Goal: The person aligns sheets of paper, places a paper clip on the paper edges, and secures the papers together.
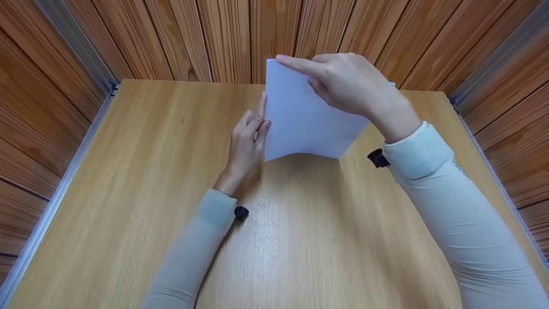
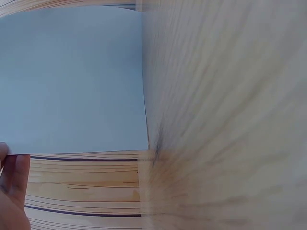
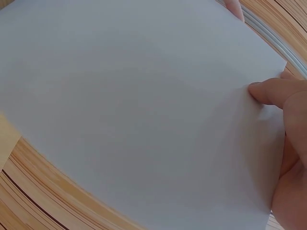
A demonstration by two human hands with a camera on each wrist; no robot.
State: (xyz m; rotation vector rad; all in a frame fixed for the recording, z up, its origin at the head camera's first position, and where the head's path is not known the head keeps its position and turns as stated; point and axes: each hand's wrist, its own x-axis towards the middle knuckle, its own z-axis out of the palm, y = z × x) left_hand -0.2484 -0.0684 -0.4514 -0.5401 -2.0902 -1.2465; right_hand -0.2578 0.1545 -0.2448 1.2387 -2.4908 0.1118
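White paper (image 1: 300, 116) rises upright, slightly bowed, above the table (image 1: 150, 193), before a plank wall (image 1: 274, 38); our left hand (image 1: 248, 139) pinches its left edge; our right hand (image 1: 354, 86) grips it along the top, forefinger stretched toward the left corner; whether its lower edge touches wood, we cannot tell.

Wooden table (image 1: 291, 240) amid brown plank walls (image 1: 231, 38)

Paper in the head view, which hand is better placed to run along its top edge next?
Probably the right hand: it grips the paper at that edge and reaches almost to the top left corner. The left hand pinches the left side lower down, so it seems better suited to steadying.
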